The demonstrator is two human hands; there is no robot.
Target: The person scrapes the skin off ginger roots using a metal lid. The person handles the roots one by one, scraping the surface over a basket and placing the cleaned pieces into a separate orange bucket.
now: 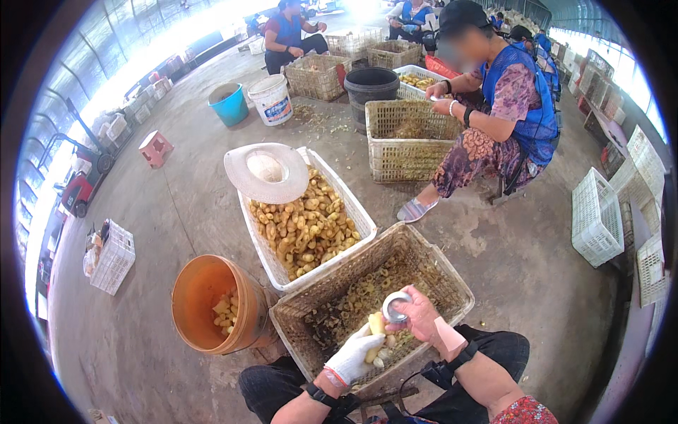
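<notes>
Gripping a yellow root [377,324], the gloved left hand [351,359] is just beside the bare right hand [421,314], which clasps a silver ring [388,308]; whether root and ring touch is unclear. Both are over a crate [455,275] strewn with peelings [387,283]. Left of it stands an orange bucket [246,304] holding pale pieces [227,312]; beyond, a hat [248,178] lies on a tub [260,256] of roots [311,226].

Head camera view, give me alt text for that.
A gloved left hand holds a pale ginger-like piece, a bare right hand a round metal object, above a crate of scraps; nearby are an orange bucket and a white crate heaped with yellowish pieces.
</notes>
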